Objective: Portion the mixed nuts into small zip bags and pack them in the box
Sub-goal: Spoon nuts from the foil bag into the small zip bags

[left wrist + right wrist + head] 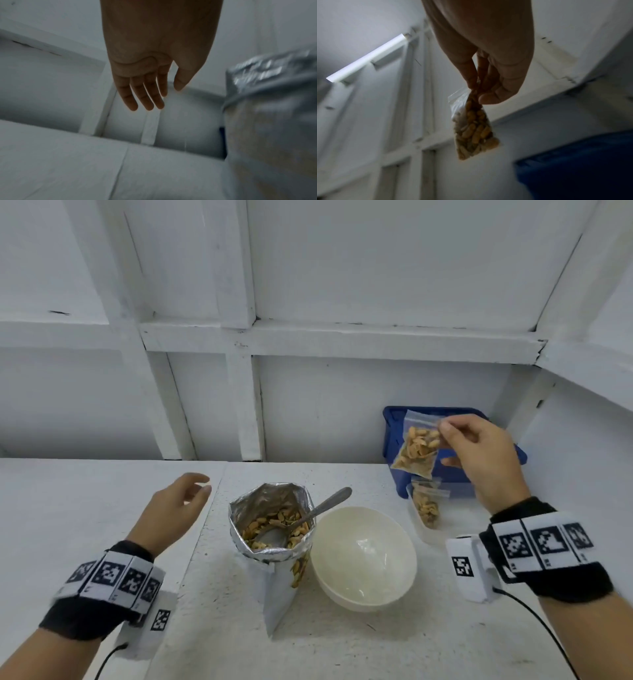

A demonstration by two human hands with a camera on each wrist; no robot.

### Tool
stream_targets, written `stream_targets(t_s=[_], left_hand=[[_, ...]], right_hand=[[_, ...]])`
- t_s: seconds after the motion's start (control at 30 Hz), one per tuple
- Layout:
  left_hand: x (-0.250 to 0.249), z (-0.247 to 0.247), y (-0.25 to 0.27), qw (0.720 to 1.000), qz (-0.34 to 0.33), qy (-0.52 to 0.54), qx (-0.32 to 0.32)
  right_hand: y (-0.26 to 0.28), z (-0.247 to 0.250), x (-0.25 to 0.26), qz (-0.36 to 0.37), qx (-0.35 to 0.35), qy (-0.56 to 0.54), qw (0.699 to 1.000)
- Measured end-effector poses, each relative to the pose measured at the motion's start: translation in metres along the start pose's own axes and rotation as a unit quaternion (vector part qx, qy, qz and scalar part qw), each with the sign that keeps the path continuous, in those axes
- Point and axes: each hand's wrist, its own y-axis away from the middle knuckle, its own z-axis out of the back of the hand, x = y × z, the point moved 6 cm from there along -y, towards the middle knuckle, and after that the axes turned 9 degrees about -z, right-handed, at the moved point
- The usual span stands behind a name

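Note:
My right hand [479, 453] pinches the top corner of a small clear zip bag of mixed nuts [418, 445], which hangs in the air above a clear plastic box [431, 529]. In the right wrist view the zip bag [474, 129] dangles from the right hand [481, 86]. A second filled zip bag [425, 506] stands in the box. The foil nut pouch [274, 542] stands open mid-table with a metal spoon [318, 510] in it. My left hand [178, 508] hovers open to the pouch's left, holding nothing; the left wrist view shows the left hand [147, 94] with straight fingers beside the blurred pouch [269, 108].
An empty white bowl [364, 556] sits right of the pouch. A blue lid or bin [455, 470] leans at the back right behind the box. A white framed wall [308, 344] closes the table's far side.

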Motion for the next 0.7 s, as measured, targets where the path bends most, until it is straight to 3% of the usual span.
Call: stream_targets(t_s=[0.13,0.27,0.57,0.7], left_hand=[[0.053,-0.043,0.018,0.983,0.057,-0.087,0.151],[0.087,-0.067,0.031,0.957,0.089,-0.145,0.234],[0.094,-0.081,0.040,0.934,0.112,-0.155,0.303],[0.090,-0.082,0.042,0.930,0.120,-0.155,0.311]], right_hand=[[-0.006,0.028,-0.070,-0.058,-0.042,0.105,0.992],[-0.006,0.034,-0.125,-0.111,-0.045,0.209,0.971],[-0.002,0.014,-0.173,-0.205,0.010,0.298,0.932],[0.003,0.008,-0.158,-0.181,-0.002,0.336,0.924]])
